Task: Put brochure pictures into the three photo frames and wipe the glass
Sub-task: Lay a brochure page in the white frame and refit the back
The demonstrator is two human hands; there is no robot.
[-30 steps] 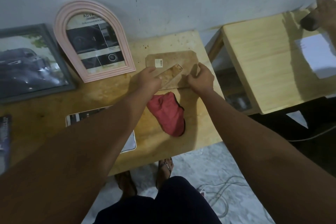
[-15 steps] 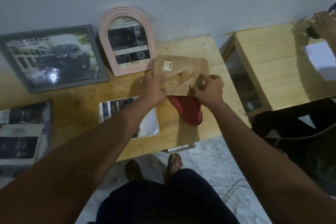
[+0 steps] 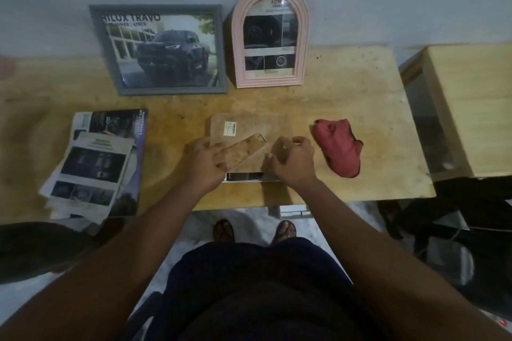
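At centre frame the third frame (image 3: 249, 144) lies face-down on the table (image 3: 360, 91), left hand (image 3: 206, 165) pinching its backing stand (image 3: 241, 151), right hand (image 3: 293, 160) loosely curled empty; careless pressing could crack the glass

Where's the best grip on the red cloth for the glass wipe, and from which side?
Pinch the raised bunched folds at the top of the red cloth, coming from above with the right hand, which is beside it and holds nothing. The cloth lies crumpled on the table, clear of the frame back.
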